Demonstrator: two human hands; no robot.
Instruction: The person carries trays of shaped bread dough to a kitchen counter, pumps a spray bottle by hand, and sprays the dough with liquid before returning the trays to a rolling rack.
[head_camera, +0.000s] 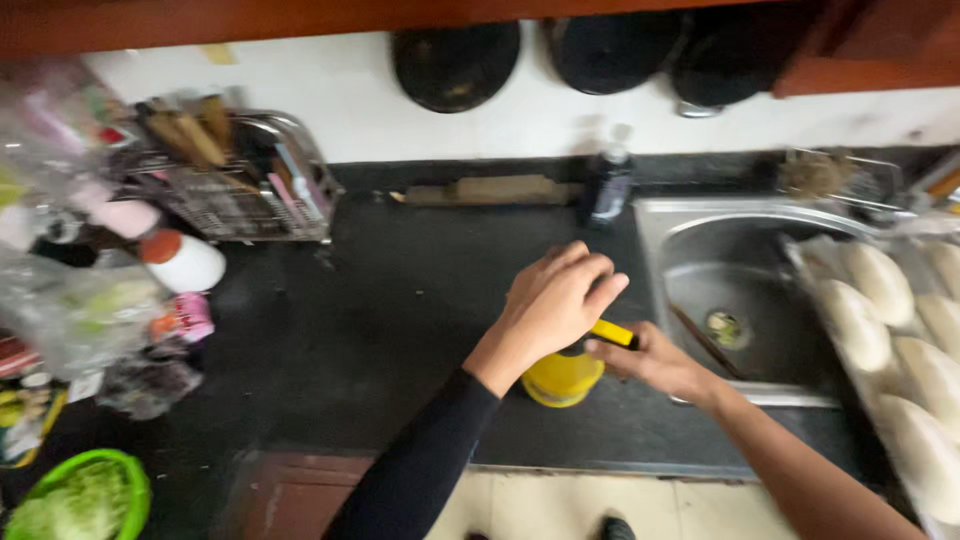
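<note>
Fingers of my left hand (556, 300) curl downward, pressed together over the top of a yellow container (562, 378) standing on the dark counter (400, 320) directly beneath my palm. Just to the right, my right hand (655, 362) pinches the container's yellow-and-black handle (613, 333) between thumb and fingers. Beyond my right hand lies the steel sink (760, 300), with a tray of pale dough loaves (900, 340) further right. A dark bottle (608, 188) stands ahead of my left hand.
</note>
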